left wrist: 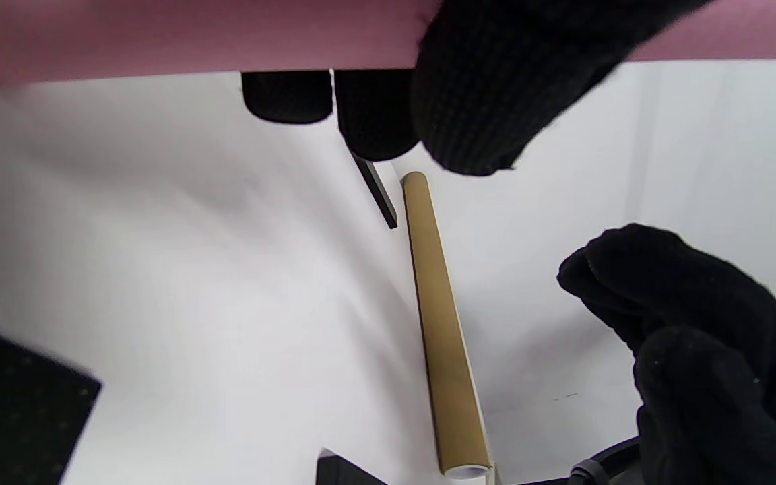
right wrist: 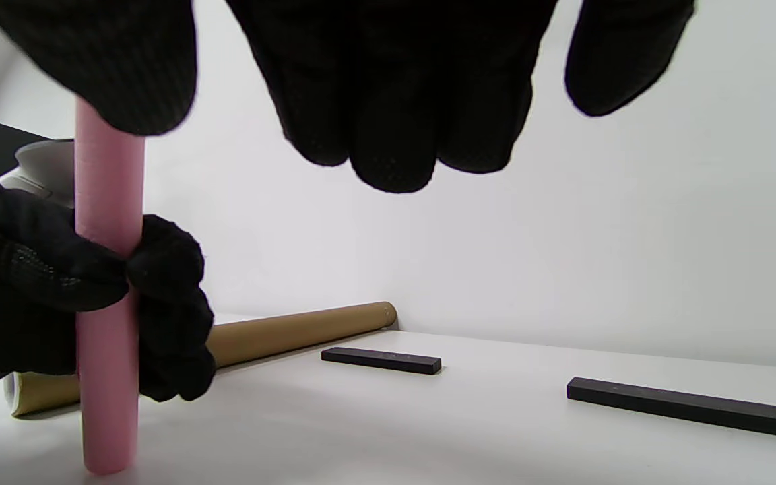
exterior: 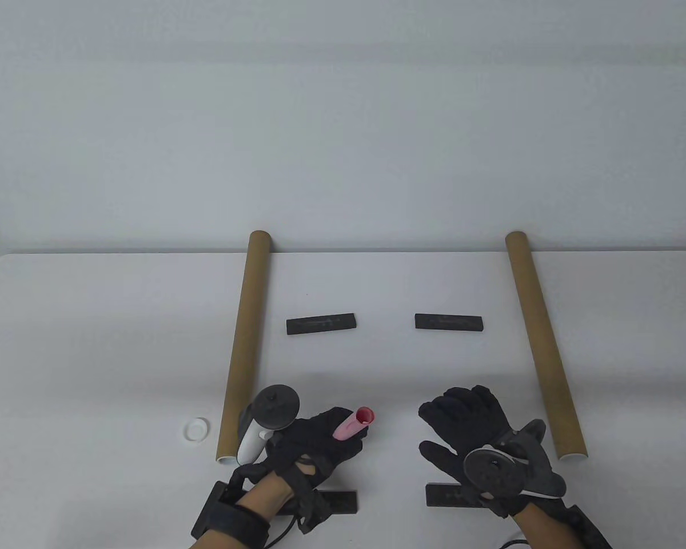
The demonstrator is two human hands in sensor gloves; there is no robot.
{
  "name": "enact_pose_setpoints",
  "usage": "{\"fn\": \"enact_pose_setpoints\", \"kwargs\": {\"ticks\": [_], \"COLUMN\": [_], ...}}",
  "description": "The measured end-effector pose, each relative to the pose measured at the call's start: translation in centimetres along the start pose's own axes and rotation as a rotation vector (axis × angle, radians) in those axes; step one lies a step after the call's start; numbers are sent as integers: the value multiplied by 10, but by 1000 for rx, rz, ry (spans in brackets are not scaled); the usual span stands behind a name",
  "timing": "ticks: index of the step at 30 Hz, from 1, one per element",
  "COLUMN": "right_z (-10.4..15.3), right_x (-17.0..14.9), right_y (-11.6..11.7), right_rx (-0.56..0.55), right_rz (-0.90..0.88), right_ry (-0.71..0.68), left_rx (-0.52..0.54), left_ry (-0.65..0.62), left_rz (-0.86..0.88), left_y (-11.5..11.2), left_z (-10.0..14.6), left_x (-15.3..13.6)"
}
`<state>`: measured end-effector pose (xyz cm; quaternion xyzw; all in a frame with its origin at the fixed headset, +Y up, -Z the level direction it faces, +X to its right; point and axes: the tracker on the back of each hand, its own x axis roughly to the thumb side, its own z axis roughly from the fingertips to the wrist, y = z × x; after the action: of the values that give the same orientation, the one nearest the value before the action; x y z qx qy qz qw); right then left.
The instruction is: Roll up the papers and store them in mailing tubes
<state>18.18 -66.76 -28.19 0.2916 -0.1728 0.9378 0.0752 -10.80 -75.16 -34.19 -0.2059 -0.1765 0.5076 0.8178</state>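
Observation:
My left hand (exterior: 314, 443) grips a rolled pink paper (exterior: 355, 423) and holds it upright, its lower end on the table (exterior: 91, 320); the roll also shows in the right wrist view (right wrist: 108, 303) and in the left wrist view (left wrist: 192, 34). My right hand (exterior: 463, 423) hovers open and empty to the right of the roll, fingers spread. One brown mailing tube (exterior: 244, 343) lies left of my left hand, its white-rimmed open end towards me. A second mailing tube (exterior: 543, 343) lies to the right of my right hand.
Two black bar weights (exterior: 322, 323) (exterior: 449, 322) lie mid-table between the tubes. Two more bars lie near the front edge, one under my left wrist (exterior: 337, 502), one under my right hand (exterior: 446, 494). A white tube cap (exterior: 196, 429) lies left of the left tube.

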Motion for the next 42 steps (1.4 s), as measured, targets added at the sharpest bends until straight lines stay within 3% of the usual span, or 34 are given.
{"fn": "enact_pose_setpoints", "kwargs": {"ticks": [4, 7, 9, 13, 14, 19, 22, 26, 30, 32, 38, 42], "right_z": [1, 2, 3, 5, 5, 6, -1, -8, -1, 3, 6, 12], "right_x": [-10, -22, -33, -55, -62, -102, -132, -192, -229, -233, -232, -227], "right_y": [-2, -3, -3, -3, -2, 0, 6, 41, 69, 76, 86, 70], "right_rx": [-31, -48, -46, -18, -1, 106, 192, 466, 566, 577, 557, 528], "right_rz": [17, 15, 29, 50, 48, 14, 24, 4, 40, 32, 129, -23], "right_ry": [50, 115, 176, 314, 350, 602, 775, 1020, 1230, 1307, 1328, 1315], "left_rx": [66, 155, 263, 448, 468, 462, 446, 448, 450, 444, 414, 410], "left_ry": [-100, -139, -182, -135, -115, -26, 1, 13, 10, 5, 11, 25], "left_rz": [-140, -370, -681, -1294, -1344, -1231, -1278, -1245, -1242, -1229, -1255, -1219], "left_y": [5, 9, 10, 10, 11, 28, 33, 41, 44, 43, 43, 44], "left_z": [11, 25, 38, 47, 47, 47, 45, 48, 50, 50, 47, 47], "left_x": [26, 48, 63, 76, 75, 61, 54, 51, 51, 50, 45, 42]}}
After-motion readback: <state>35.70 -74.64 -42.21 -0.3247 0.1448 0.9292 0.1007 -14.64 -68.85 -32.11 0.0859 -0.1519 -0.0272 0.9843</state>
